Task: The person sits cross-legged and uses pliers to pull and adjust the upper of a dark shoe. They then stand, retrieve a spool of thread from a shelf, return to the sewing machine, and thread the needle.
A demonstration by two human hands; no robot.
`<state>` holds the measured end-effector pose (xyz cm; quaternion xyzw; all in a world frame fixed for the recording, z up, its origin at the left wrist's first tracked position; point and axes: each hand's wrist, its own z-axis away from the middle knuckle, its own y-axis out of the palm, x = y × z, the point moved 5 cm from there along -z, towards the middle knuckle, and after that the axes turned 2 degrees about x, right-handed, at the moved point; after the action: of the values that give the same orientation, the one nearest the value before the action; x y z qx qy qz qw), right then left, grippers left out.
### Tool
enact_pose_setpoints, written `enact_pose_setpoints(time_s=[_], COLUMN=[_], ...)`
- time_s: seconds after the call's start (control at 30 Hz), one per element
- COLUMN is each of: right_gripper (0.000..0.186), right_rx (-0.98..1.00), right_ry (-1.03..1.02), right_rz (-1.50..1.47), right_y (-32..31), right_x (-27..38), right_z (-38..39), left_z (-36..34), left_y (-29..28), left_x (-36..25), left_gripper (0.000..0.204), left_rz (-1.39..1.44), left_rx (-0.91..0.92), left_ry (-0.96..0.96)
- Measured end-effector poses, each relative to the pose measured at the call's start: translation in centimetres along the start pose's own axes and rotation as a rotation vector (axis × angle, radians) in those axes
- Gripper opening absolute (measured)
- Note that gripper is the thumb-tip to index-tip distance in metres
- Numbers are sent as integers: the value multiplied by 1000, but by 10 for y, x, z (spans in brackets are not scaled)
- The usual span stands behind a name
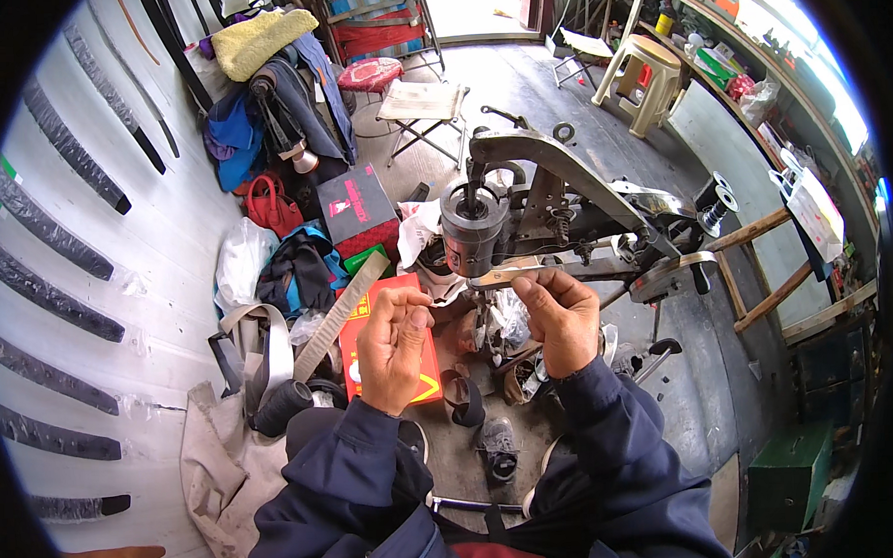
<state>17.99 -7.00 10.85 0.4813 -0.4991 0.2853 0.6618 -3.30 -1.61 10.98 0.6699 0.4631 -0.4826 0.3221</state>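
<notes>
My left hand [394, 350] is raised in front of me, its fingers curled in and the thumb pressed close to them. To its right, my right hand [563, 322] pinches thumb and forefinger together. Whatever either pinch holds is too fine to make out; it may be thread. Just beyond both hands stands a dark metal shoe-repair sewing machine [551, 162] with a curved arm and a round black head [472, 224]. My right fingertips are close to the light-coloured narrow arm [505, 275] under that head.
A red box [425, 363] lies below my left hand, beside a beige strap [344, 307]. A dark shoebox [358, 211], bags and clothes crowd the left. A folding stool [423, 103] and a plastic stool [641, 80] stand farther back. A worn shoe [499, 449] sits between my feet.
</notes>
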Motion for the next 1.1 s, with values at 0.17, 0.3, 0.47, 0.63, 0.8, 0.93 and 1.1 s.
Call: enact_pose_setpoints(time_s=[0.17,0.3,0.47,0.63,0.8,0.93,1.1], right_gripper=[12,13,13,12,12,12,11], right_rx=[-38,-15,-9,-7,8,-3,-36], right_ry=[26,-2,-11,-30,-45,-45,-76], right_rz=[27,16,43,42,71,59,43], right_y=[-1,5,9,12,14,8,-2], right_x=[-2,-2,-3,-6,-7,-8,-9], right_z=[-3,-7,-9,-11,-9,-4,-4], left_z=[0,0,2,1,2,3,2], left_y=[1,-1,-2,-2,-3,-4,-3], left_x=[-1,0,0,2,6,4,2], left_gripper=[18,16,12,16,15,14,12], left_rz=[-38,-20,-2,-59,-54,-31,-13], left_rx=[-19,-13,-17,-19,-5,-15,-30], left_ry=[53,17,-36,0,-46,-33,-17])
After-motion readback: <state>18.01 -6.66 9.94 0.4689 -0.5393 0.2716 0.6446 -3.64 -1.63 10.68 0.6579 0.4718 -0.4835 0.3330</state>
